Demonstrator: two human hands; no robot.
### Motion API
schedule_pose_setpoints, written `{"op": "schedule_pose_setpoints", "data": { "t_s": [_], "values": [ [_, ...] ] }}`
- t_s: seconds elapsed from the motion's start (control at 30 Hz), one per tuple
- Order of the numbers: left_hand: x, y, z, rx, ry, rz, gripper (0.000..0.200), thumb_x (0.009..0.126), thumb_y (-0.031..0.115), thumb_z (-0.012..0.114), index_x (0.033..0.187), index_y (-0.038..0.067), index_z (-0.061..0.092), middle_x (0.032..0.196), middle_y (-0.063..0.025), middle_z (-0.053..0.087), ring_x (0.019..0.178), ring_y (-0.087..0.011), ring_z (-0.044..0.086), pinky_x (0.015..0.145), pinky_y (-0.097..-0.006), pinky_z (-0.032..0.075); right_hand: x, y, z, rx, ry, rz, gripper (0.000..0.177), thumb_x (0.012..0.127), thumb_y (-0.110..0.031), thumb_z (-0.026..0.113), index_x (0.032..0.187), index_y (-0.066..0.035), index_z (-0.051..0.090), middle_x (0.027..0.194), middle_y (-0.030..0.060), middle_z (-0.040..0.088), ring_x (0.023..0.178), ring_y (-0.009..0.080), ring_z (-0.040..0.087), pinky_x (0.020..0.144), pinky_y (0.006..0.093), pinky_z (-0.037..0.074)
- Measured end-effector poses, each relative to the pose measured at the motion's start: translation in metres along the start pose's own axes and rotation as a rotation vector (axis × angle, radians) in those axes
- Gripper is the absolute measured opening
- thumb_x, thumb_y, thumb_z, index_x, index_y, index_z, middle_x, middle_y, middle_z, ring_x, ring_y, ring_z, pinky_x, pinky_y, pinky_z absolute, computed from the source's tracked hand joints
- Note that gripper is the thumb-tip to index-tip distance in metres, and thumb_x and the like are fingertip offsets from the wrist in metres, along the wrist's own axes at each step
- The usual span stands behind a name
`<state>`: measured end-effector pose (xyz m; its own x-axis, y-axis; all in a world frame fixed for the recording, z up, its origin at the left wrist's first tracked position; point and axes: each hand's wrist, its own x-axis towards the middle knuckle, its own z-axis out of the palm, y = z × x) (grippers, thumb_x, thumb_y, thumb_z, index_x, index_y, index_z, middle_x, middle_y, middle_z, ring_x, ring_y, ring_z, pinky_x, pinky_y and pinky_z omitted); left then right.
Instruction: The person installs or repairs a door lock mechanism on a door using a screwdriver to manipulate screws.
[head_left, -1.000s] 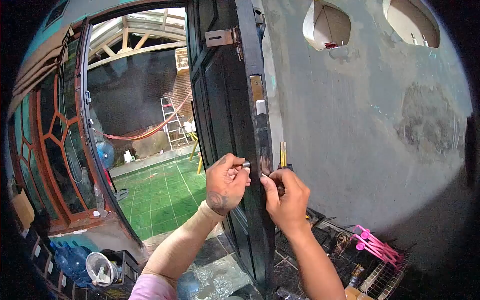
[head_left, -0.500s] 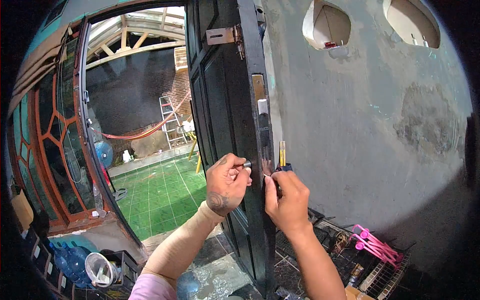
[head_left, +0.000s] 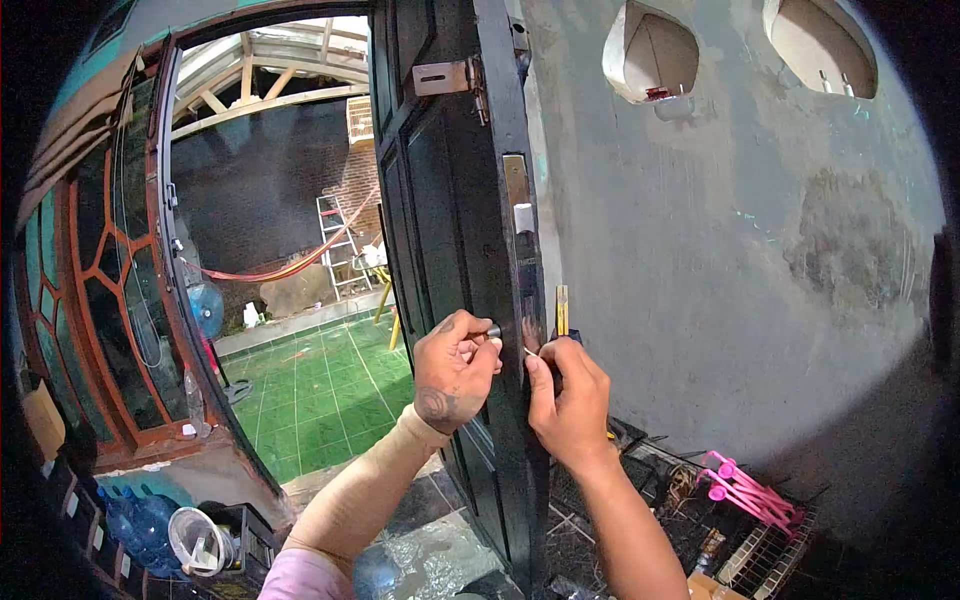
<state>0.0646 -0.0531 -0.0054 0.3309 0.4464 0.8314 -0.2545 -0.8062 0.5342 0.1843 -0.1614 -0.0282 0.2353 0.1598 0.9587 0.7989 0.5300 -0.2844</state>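
A dark door [head_left: 450, 210] stands ajar, its narrow edge facing me. My left hand [head_left: 452, 365] pinches a short round metal lock cylinder [head_left: 493, 330] against the door's face. On the other side, my right hand [head_left: 572, 395] is closed, thumb and fingertips pinching a thin, pale screw [head_left: 531, 352] at the door edge. It points at the shiny lock faceplate [head_left: 530, 318]. Higher on the edge are a white latch piece [head_left: 523, 217] and a brass-coloured plate [head_left: 515, 180]. Behind my right fingers a yellow upright piece [head_left: 562, 310] sticks up; its lower part is hidden.
A metal hasp [head_left: 440, 78] juts from the door's upper part. The grey wall [head_left: 680, 270] rises at right, with pink items [head_left: 750, 490] on a wire rack [head_left: 770, 555] below. Blue bottles [head_left: 140, 525] and a white bucket [head_left: 200, 540] sit lower left.
My right hand has drawn slightly left and down, and the screw's tip shows more clearly just off the door edge. My left hand stays on the lock cylinder.
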Motion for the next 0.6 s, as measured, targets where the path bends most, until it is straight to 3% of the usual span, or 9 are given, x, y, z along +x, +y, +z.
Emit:
{"op": "schedule_pose_setpoints", "data": {
  "t_s": [0.2,0.3,0.4,0.5,0.6],
  "values": [
    [-0.0004,0.0035,-0.0031,-0.075,-0.035,-0.030,0.012,0.093,-0.005,0.061,0.105,-0.006,0.057,0.081,-0.0048,0.060,0.071,-0.0090,0.064,0.064,-0.0257,0.057,-0.0013,0.0024,-0.0015,-0.013,-0.046,-0.011,0.007,0.088,-0.001,0.065,0.092,0.000,0.059,0.080,0.0190,0.059,0.071,0.0403,0.059,0.062,0.0434,0.047],
    [0.0001,0.0046,-0.0052,-0.076,-0.054,-0.036,0.013,0.094,-0.005,0.060,0.106,-0.006,0.056,0.082,-0.0051,0.060,0.071,-0.0093,0.064,0.065,-0.0261,0.057,0.0012,0.0031,-0.0036,0.077,-0.027,0.013,0.007,0.088,-0.001,0.066,0.091,0.001,0.059,0.078,0.0177,0.060,0.066,0.0340,0.060,0.060,0.0389,0.047],
    [-0.0011,-0.0001,-0.0049,-0.093,-0.044,-0.030,0.014,0.094,-0.005,0.059,0.107,-0.006,0.055,0.082,-0.0056,0.060,0.071,-0.0098,0.064,0.065,-0.0266,0.057,-0.0023,0.0019,-0.0013,0.188,-0.001,0.187,0.009,0.088,-0.002,0.068,0.089,0.001,0.060,0.076,0.0138,0.062,0.061,0.0222,0.058,0.059,0.0334,0.046],
    [-0.0026,-0.0007,-0.0052,-0.127,-0.026,-0.007,0.012,0.092,-0.006,0.061,0.103,-0.008,0.058,0.093,-0.0081,0.058,0.073,-0.0104,0.064,0.065,-0.0254,0.058,-0.0035,0.0052,-0.0010,0.245,-0.002,0.184,0.013,0.090,-0.005,0.071,0.086,0.002,0.061,0.075,0.0004,0.059,0.065,0.0049,0.050,0.058,0.0232,0.041],
    [-0.0046,0.0001,-0.0053,-0.148,-0.012,-0.017,0.011,0.092,-0.006,0.061,0.103,-0.009,0.058,0.094,-0.0083,0.057,0.073,-0.0105,0.064,0.066,-0.0256,0.058,-0.0045,0.0063,-0.0029,0.236,-0.026,0.204,0.011,0.089,-0.005,0.072,0.089,0.002,0.064,0.075,-0.0001,0.059,0.064,0.0049,0.050,0.057,0.0223,0.040]
  ]
}}
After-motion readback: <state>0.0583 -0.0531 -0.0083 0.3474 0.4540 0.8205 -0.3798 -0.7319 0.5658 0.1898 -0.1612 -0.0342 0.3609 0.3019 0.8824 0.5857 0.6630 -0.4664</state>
